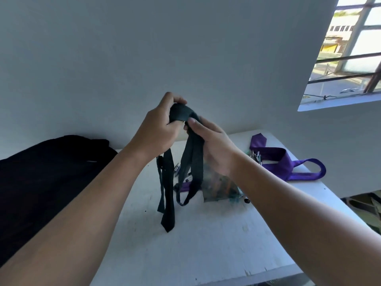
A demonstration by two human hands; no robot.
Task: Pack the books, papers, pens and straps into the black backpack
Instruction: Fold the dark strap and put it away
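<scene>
A dark strap [168, 195] hangs in folds above the white table [206, 240]. My left hand [158, 129] grips its bunched top, and my right hand [212, 145] pinches the strap just below that, with the hanging lengths running past the palm. The strap's pointed end dangles near the tabletop. The black backpack [45, 178] lies at the left of the table against the wall. A purple strap [288, 164] lies on the table at the right. A colourful book or paper [220, 188] lies under my hands, partly hidden. Pens [256, 156] lie beside the purple strap.
A grey wall stands close behind the table. An open barred window [350, 58] is at the upper right. The table's front edge [206, 279] runs along the bottom, and its right edge drops off below the purple strap. A small dark item [246, 201] lies by the book.
</scene>
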